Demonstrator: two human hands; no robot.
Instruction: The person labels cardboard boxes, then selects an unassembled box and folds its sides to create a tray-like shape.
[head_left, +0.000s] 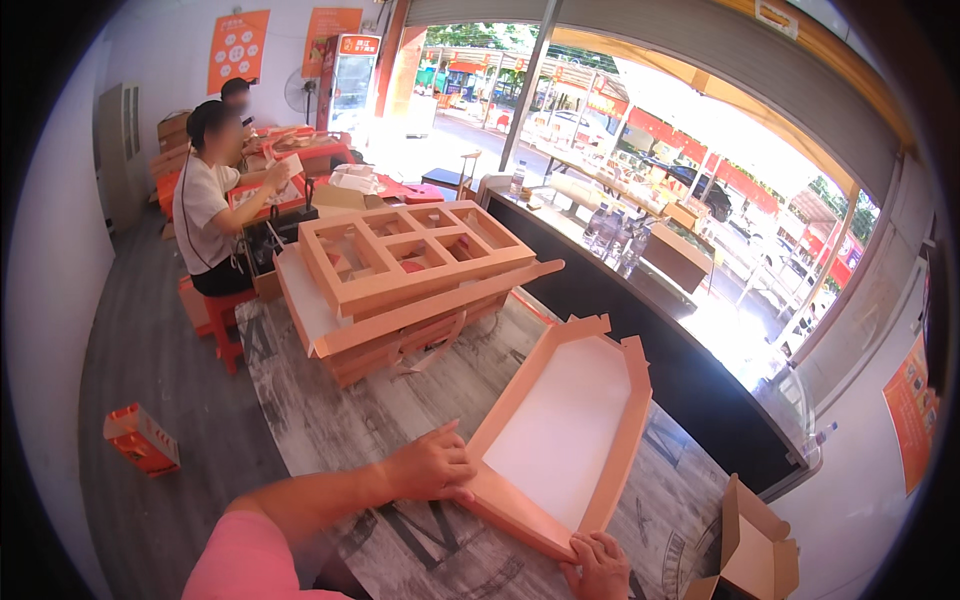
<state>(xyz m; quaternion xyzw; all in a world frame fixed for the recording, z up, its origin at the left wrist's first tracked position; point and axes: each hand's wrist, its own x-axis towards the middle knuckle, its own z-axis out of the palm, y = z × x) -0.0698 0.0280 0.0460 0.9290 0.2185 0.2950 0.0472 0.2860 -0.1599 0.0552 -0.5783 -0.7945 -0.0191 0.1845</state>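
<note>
A shallow orange cardboard tray with a white inside (560, 430) lies in front of me on the table; flaps stick up at its far corners. My left hand (437, 464) grips its near left corner, fingers bent against the side wall. On the near wall, toward the right, my right hand (597, 567) has its fingers curled over the rim. Beyond my left hand, a pile of orange boxes (370, 350) carries an orange frame with several square openings (345, 296). A pale ribbon (440, 345) hangs at the pile's side.
An open brown carton (752, 540) stands by the table's right edge. A dark counter (640, 325) runs behind, bearing bottles (612, 235) and a box (676, 258). A co-worker (208, 205) sits on a red stool (228, 330), left. An orange bag (141, 440) stands on the floor.
</note>
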